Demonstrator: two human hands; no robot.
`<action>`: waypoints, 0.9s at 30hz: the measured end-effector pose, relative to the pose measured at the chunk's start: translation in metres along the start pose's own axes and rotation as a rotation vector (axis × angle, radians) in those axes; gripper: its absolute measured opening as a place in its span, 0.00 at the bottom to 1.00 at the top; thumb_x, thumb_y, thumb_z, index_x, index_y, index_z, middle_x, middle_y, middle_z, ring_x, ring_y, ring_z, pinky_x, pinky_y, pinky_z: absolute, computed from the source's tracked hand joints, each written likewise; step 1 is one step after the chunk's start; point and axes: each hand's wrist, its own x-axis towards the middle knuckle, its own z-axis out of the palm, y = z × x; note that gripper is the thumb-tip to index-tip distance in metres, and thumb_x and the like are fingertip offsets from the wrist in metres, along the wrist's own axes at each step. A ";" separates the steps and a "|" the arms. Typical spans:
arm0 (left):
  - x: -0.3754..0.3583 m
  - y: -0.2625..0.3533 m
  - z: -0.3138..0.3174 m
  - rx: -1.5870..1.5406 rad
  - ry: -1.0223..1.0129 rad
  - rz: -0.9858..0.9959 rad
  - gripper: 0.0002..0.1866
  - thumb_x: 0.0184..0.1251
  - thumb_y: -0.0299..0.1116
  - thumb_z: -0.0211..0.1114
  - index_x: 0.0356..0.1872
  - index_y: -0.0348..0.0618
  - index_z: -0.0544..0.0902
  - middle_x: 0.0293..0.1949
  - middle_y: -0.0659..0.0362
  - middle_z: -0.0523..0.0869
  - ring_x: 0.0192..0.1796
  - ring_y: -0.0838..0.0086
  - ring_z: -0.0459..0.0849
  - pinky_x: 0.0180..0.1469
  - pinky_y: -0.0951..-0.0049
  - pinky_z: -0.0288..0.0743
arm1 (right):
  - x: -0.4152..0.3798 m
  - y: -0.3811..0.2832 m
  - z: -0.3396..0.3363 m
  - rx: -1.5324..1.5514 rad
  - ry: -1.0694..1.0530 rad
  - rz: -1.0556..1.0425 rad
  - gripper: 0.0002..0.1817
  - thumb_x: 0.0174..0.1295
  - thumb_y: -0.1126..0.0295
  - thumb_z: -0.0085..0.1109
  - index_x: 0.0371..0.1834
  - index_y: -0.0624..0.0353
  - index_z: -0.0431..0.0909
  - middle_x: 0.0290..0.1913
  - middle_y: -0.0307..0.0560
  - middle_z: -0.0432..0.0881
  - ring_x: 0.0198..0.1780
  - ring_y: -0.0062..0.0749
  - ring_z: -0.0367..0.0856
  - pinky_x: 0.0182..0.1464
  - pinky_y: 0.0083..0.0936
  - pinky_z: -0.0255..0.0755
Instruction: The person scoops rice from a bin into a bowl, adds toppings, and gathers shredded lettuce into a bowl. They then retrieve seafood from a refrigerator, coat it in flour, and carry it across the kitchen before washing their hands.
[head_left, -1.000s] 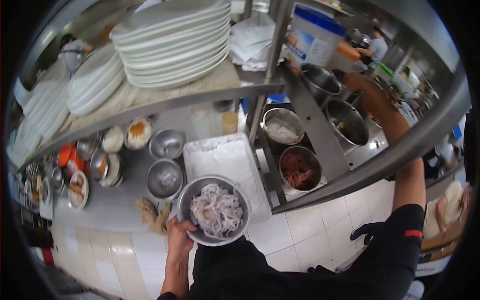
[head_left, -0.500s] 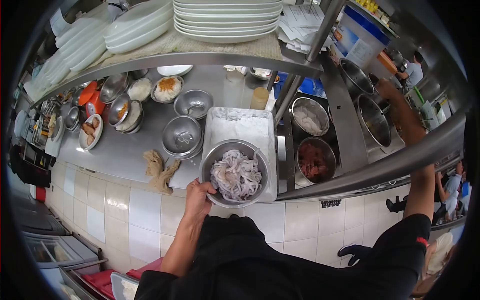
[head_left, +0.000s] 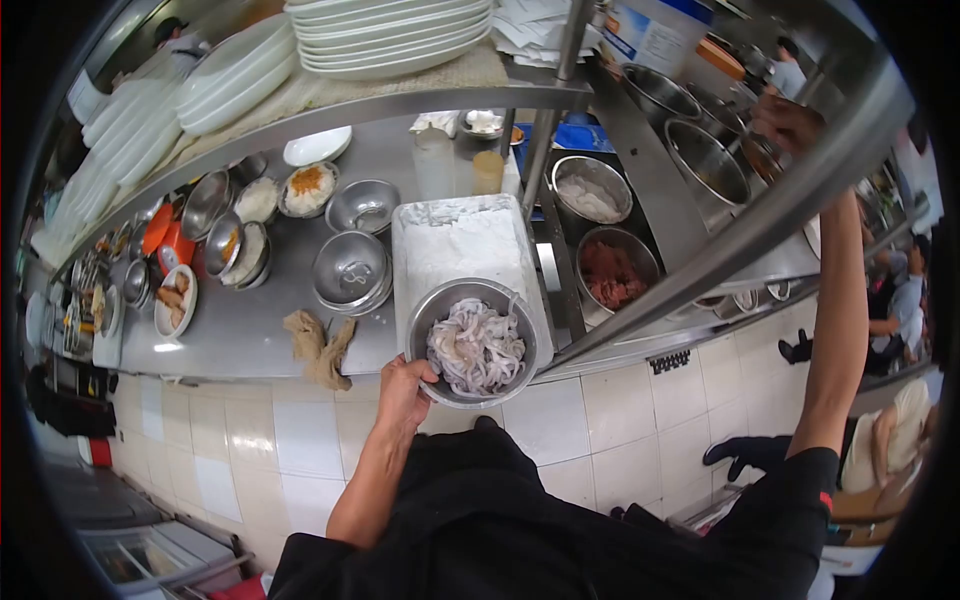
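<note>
My left hand [head_left: 405, 388] grips the lower left rim of a steel bowl [head_left: 417, 345], thumb over the edge. The bowl holds pale, stringy strips [head_left: 475, 345] that look like squid. It overlaps the front of a white tray [head_left: 415, 245] with white powder in it. My right hand [head_left: 790, 122] is stretched far out to the upper right, beyond the steel rail, near the metal pots. Its fingers are small and blurred, so I cannot see what they hold, if anything.
Steel bowls [head_left: 352, 270] and a brown cloth [head_left: 320, 348] lie left of the tray. Pots of pale pieces [head_left: 590, 197] and red meat [head_left: 612, 275] stand right. A diagonal steel rail [head_left: 700, 270] crosses the right side. Stacked plates [head_left: 390, 40] sit above. People are at the far right.
The view has shifted to the right. My right arm has straightened and its hand reaches further up beside the pots. My left hand still grips the bowl.
</note>
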 end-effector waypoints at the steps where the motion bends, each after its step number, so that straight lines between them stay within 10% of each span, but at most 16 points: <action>1: -0.002 0.000 0.000 -0.011 0.006 -0.013 0.16 0.35 0.13 0.51 0.33 0.31 0.69 0.27 0.55 0.75 0.26 0.69 0.77 0.25 0.72 0.74 | -0.024 0.004 -0.006 0.113 0.020 -0.072 0.12 0.57 0.77 0.48 0.44 0.62 0.74 0.37 0.46 0.80 0.37 0.25 0.79 0.39 0.21 0.75; 5: -0.008 0.001 -0.015 0.024 -0.065 -0.074 0.16 0.35 0.14 0.51 0.33 0.31 0.69 0.27 0.55 0.74 0.25 0.69 0.77 0.26 0.72 0.74 | -0.151 -0.002 0.118 -0.067 0.700 0.077 0.14 0.57 0.77 0.50 0.46 0.69 0.73 0.39 0.49 0.80 0.38 0.32 0.81 0.41 0.27 0.77; 7: -0.009 -0.001 -0.021 0.040 -0.086 -0.064 0.13 0.35 0.15 0.54 0.29 0.33 0.71 0.20 0.58 0.74 0.14 0.73 0.72 0.13 0.77 0.63 | -0.193 0.024 0.156 -0.159 0.596 0.147 0.11 0.55 0.78 0.52 0.42 0.68 0.76 0.35 0.48 0.81 0.34 0.30 0.81 0.38 0.25 0.77; 17: -0.016 -0.003 -0.077 0.285 -0.330 -0.163 0.10 0.35 0.16 0.53 0.26 0.33 0.73 0.24 0.56 0.75 0.19 0.72 0.75 0.17 0.75 0.67 | -0.192 0.120 0.467 -0.301 0.246 0.217 0.09 0.44 0.79 0.61 0.32 0.64 0.82 0.26 0.48 0.83 0.28 0.29 0.82 0.33 0.26 0.76; 23: -0.038 0.003 -0.087 0.132 -0.400 -0.106 0.14 0.33 0.16 0.51 0.29 0.30 0.74 0.28 0.55 0.78 0.28 0.70 0.77 0.30 0.73 0.72 | -0.170 0.140 0.502 -0.713 0.331 -0.148 0.11 0.39 0.80 0.56 0.27 0.59 0.83 0.26 0.54 0.81 0.29 0.43 0.81 0.36 0.30 0.74; 27: -0.036 0.004 -0.092 0.199 -0.348 -0.055 0.15 0.32 0.15 0.50 0.29 0.32 0.71 0.25 0.57 0.75 0.23 0.70 0.75 0.25 0.72 0.71 | -0.180 0.126 0.503 -0.728 0.391 0.036 0.07 0.37 0.82 0.55 0.19 0.62 0.82 0.26 0.59 0.80 0.33 0.47 0.81 0.39 0.32 0.74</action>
